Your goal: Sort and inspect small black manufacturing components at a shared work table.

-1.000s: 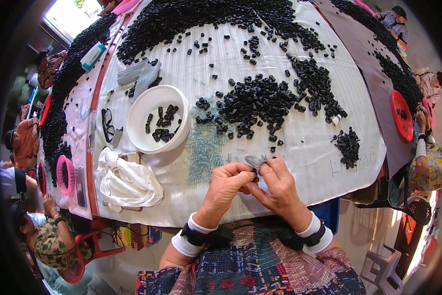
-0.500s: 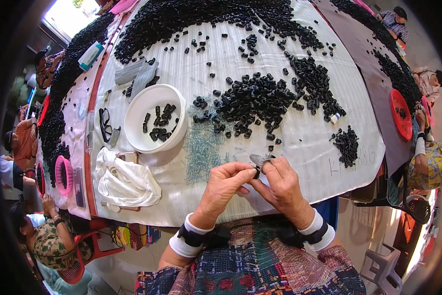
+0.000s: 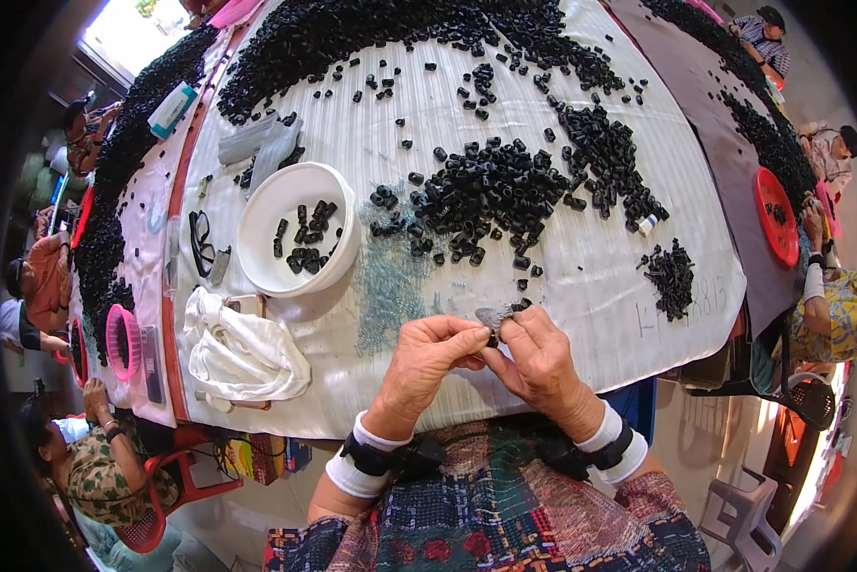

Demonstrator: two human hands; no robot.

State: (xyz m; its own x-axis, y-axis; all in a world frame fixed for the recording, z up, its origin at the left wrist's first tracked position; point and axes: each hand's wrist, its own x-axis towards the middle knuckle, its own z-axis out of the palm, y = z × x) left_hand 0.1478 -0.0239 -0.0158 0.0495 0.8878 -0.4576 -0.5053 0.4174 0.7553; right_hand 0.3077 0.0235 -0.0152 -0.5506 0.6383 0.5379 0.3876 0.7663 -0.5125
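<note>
My left hand (image 3: 428, 357) is closed, thumb and forefinger pinching a small black plastic piece (image 3: 492, 337) in front of my chest. Facing it, my right hand (image 3: 546, 360) closes its fingertips on the same piece. A flat grey rounded bit (image 3: 491, 316) sticks out by the right fingertips; what it is, I cannot make out. Just beyond the hands lie small shiny bluish pieces (image 3: 390, 296), and behind them a heap of short black tubular parts (image 3: 495, 195). A white bowl (image 3: 253, 265) to the left has several joined black parts in it.
Slim black pieces (image 3: 672, 278) form a pile at the right. A white cloth (image 3: 243, 353), eyeglasses (image 3: 201, 243) and grey fabric (image 3: 257, 143) lie left. A large black heap (image 3: 352, 38) spans the far table. Other people sit at both sides, near a red tray (image 3: 777, 217) and pink basket (image 3: 123, 341).
Both hands have shifted slightly left, still pinched together. The grey bit has turned and sits a little lower. The view has moved slightly.
</note>
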